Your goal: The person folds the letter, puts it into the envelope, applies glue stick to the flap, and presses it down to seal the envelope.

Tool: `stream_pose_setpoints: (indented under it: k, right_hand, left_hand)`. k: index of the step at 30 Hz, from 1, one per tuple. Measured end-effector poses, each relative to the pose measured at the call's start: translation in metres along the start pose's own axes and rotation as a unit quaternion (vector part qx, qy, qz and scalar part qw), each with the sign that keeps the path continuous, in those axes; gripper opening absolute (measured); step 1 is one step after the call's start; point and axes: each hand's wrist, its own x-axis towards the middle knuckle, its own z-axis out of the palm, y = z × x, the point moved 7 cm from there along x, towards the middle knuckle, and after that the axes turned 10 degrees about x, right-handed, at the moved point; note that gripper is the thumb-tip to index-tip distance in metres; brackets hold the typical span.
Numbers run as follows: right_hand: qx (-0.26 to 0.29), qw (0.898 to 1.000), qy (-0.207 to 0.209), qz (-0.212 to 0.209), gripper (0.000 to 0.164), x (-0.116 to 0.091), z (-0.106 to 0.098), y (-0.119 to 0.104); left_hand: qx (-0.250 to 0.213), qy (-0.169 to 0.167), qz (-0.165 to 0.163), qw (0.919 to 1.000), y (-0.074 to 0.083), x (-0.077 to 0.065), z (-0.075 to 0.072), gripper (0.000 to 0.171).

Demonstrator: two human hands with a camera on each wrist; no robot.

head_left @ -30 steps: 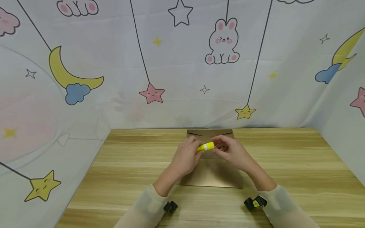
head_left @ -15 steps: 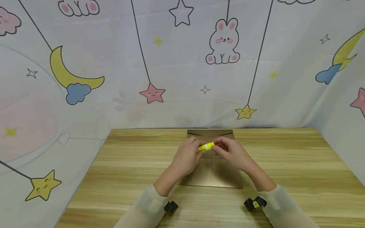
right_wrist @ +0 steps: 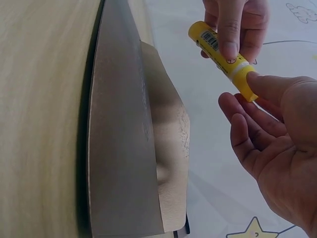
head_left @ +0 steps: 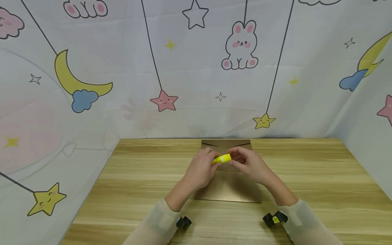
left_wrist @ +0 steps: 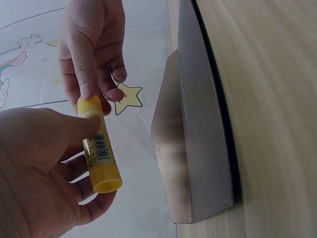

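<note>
A yellow glue stick (head_left: 225, 158) with a white band is held above the table between both hands. In the left wrist view, its barcode label and round end show on the glue stick (left_wrist: 101, 153). My left hand (head_left: 200, 166) grips the body with thumb and fingers. At the banded end, my right hand (head_left: 252, 165) pinches the yellow tip; in the right wrist view the right thumb (right_wrist: 277, 89) lies on it, the other fingers loosely bent. Below both hands lies a bronze-brown envelope (head_left: 229, 189), its pointed flap standing partly raised in the wrist views.
The envelope rests on a wood-grain table (head_left: 141, 183) near its far edge. A white printed curtain (head_left: 196, 68) with stars, a moon and a rabbit stands behind and at the sides. Black wrist devices (head_left: 183, 223) sit at both cuffs.
The right thumb and fingers shift slightly about the glue stick's end, covering it more half a second ago and less now. My left hand keeps its grip; the envelope stays put.
</note>
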Motion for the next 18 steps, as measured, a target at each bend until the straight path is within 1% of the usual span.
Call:
stream_pose_setpoints:
  k: [3, 10, 13, 16, 18]
  right_hand:
    - [0.002, 1.000, -0.004, 0.003, 0.026, -0.0001, 0.0004, 0.0013]
    - [0.028, 0.999, -0.018, 0.028, 0.023, -0.0008, 0.0034, 0.0053]
    - [0.024, 0.999, -0.019, 0.018, 0.031, -0.0004, 0.0040, 0.0047]
    - [0.017, 1.000, -0.019, -0.001, 0.041, -0.0002, 0.0046, 0.0023]
    - [0.013, 1.000, -0.017, -0.011, 0.041, -0.0001, 0.0045, 0.0017]
  left_hand:
    - [-0.006, 0.001, 0.003, 1.0000, 0.0012, -0.0001, -0.0005, 0.026]
    - [-0.009, 0.003, 0.010, 0.9999, 0.0029, -0.0006, -0.0008, 0.024]
    - [-0.004, 0.001, 0.011, 0.9999, 0.0028, -0.0010, -0.0011, 0.025]
    - [0.002, -0.004, 0.010, 0.9999, 0.0022, -0.0009, -0.0014, 0.026]
    - [0.004, -0.007, 0.010, 0.9999, 0.0019, -0.0007, -0.0015, 0.026]
